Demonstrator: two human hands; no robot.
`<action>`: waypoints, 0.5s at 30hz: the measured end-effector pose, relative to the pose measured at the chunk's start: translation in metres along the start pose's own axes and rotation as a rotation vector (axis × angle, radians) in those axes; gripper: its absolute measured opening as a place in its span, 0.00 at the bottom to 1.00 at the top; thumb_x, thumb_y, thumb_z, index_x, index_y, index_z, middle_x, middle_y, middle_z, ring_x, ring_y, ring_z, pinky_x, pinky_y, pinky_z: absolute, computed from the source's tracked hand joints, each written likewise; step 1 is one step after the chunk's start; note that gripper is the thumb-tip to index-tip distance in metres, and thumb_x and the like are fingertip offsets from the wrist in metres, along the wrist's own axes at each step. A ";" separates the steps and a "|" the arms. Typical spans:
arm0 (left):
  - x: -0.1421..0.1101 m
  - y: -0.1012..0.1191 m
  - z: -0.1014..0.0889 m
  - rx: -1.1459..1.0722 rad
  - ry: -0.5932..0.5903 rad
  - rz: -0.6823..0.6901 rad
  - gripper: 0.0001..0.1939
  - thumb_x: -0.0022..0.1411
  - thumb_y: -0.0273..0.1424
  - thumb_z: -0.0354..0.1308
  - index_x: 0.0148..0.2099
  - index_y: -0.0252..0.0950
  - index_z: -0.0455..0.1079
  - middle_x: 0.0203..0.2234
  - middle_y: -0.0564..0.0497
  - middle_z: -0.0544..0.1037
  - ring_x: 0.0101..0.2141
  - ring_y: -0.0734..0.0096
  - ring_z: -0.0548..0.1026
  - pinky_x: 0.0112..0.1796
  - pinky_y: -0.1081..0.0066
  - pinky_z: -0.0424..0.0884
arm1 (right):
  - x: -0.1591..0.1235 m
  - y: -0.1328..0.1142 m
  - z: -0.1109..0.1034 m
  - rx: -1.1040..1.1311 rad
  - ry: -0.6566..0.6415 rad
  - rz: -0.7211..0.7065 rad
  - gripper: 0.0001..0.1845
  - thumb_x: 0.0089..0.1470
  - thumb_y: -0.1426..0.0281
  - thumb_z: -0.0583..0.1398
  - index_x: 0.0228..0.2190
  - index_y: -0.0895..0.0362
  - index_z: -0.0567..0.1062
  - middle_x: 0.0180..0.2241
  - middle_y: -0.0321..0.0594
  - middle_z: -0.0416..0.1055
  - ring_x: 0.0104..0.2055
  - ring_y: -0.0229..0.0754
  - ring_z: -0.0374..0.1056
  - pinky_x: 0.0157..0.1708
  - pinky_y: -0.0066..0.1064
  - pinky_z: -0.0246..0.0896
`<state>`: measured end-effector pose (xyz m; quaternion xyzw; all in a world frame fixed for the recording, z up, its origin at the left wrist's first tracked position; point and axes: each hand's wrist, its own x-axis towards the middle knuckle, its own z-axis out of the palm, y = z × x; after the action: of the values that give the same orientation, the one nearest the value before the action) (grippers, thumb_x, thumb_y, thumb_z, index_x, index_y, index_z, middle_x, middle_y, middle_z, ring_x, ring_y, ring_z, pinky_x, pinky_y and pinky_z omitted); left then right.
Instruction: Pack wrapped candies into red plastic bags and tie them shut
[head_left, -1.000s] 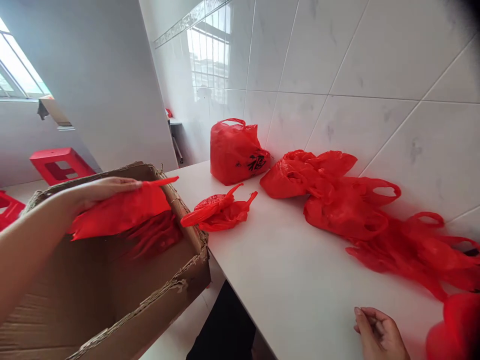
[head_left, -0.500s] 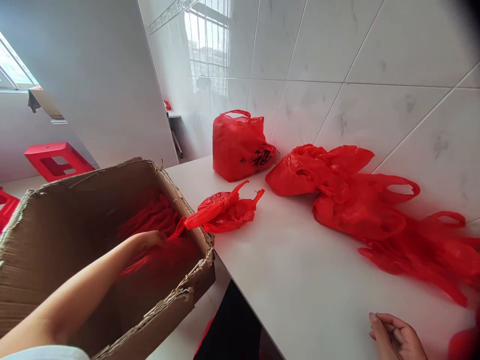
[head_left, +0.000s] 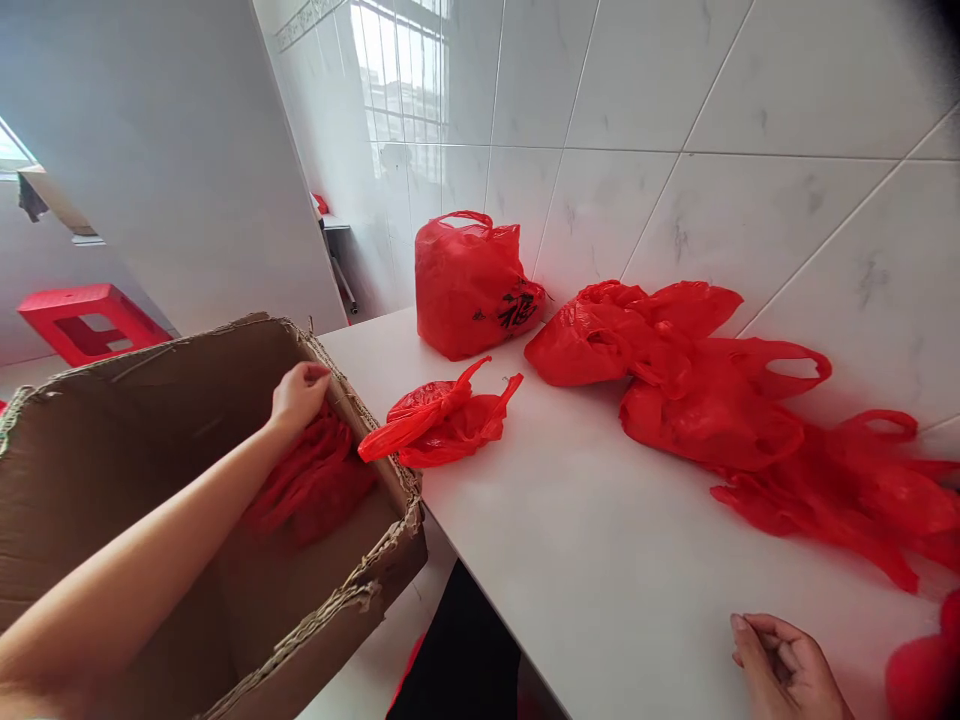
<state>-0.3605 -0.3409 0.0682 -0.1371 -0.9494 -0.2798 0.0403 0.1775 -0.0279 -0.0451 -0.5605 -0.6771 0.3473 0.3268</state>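
Inside the cardboard box [head_left: 315, 625] at the left, my left hand [head_left: 300, 392] is closed, near the wall beside the table. Its fingers are curled, and whatever they may hold is hidden. Crumpled red plastic bags [head_left: 319, 475] lie in the box just under it. At the lower right, my right hand [head_left: 784, 660] is over the white table [head_left: 585, 560], thumb and fingers together and nothing visible in them. A knotted red plastic bag [head_left: 446, 420] lies at the table corner, one end hanging over the box rim.
A full red bag with black lettering [head_left: 476, 290] stands by the tiled wall [head_left: 630, 90]. A heap of red bags [head_left: 720, 410] stretches along the wall to the right. Behind the box is a red stool [head_left: 90, 320]. A round red thing [head_left: 919, 670] shows at the right edge.
My left hand has risen from the red bags toward the box's upper edge. The bags below it look more bunched. My right hand has barely moved, and the view has shifted slightly.
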 end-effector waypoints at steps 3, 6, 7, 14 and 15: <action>-0.006 0.061 -0.014 -0.027 -0.012 0.205 0.21 0.67 0.42 0.43 0.54 0.37 0.66 0.48 0.48 0.74 0.43 0.65 0.73 0.43 0.67 0.68 | -0.001 -0.002 0.001 0.043 -0.008 0.013 0.29 0.42 0.44 0.60 0.35 0.55 0.68 0.30 0.39 0.71 0.32 0.46 0.70 0.33 0.35 0.65; -0.030 0.105 -0.003 -0.011 -0.172 0.376 0.21 0.55 0.50 0.55 0.43 0.42 0.74 0.43 0.50 0.77 0.42 0.60 0.74 0.43 0.65 0.67 | -0.002 -0.003 0.002 0.067 -0.008 0.006 0.29 0.42 0.44 0.60 0.35 0.55 0.68 0.30 0.38 0.71 0.32 0.45 0.70 0.34 0.35 0.64; -0.038 0.114 0.004 -0.003 -0.218 0.403 0.21 0.49 0.51 0.60 0.39 0.42 0.76 0.42 0.49 0.78 0.43 0.55 0.73 0.44 0.63 0.66 | -0.002 -0.002 0.002 0.061 -0.006 0.001 0.28 0.43 0.45 0.60 0.35 0.55 0.68 0.30 0.38 0.71 0.32 0.45 0.70 0.34 0.35 0.64; -0.025 0.118 0.014 -0.194 -0.334 0.329 0.16 0.48 0.43 0.59 0.33 0.36 0.71 0.30 0.47 0.78 0.35 0.56 0.75 0.39 0.60 0.69 | -0.004 0.002 0.002 0.059 -0.014 -0.063 0.24 0.49 0.48 0.58 0.36 0.55 0.68 0.30 0.38 0.71 0.31 0.43 0.69 0.33 0.32 0.64; -0.020 0.113 0.004 -0.259 -0.337 0.304 0.17 0.51 0.44 0.55 0.35 0.35 0.70 0.29 0.48 0.77 0.33 0.59 0.75 0.37 0.62 0.71 | -0.004 0.002 0.002 0.059 -0.016 -0.065 0.24 0.49 0.48 0.58 0.36 0.55 0.68 0.31 0.38 0.71 0.32 0.43 0.69 0.33 0.32 0.64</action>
<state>-0.3097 -0.2521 0.1204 -0.3270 -0.8674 -0.3628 -0.0948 0.1781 -0.0316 -0.0483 -0.5255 -0.6869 0.3608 0.3490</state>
